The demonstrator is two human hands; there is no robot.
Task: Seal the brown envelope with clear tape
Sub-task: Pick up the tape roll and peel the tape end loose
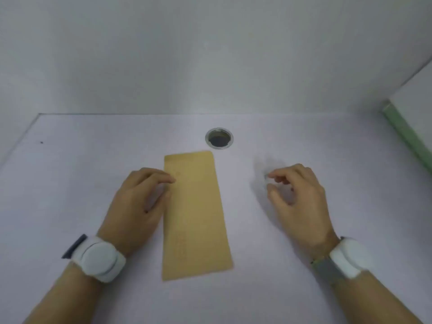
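A long brown envelope [196,216] lies flat on the white table [70,171], its short end pointing away from me. My left hand [138,202] is at the envelope's left edge, with fingertips and thumb closed on that edge near the far end. My right hand [297,197] hovers to the right of the envelope and does not touch it. Its fingers are curled and slightly apart. A faint grey translucent blur [265,169] sits at those fingertips. I cannot tell whether it is clear tape or whether the hand holds it. Both wrists carry white bands.
A round metal-rimmed hole [219,138] is set in the table just beyond the envelope. White walls close the back and left sides. A green-edged white panel [406,129] runs along the right side.
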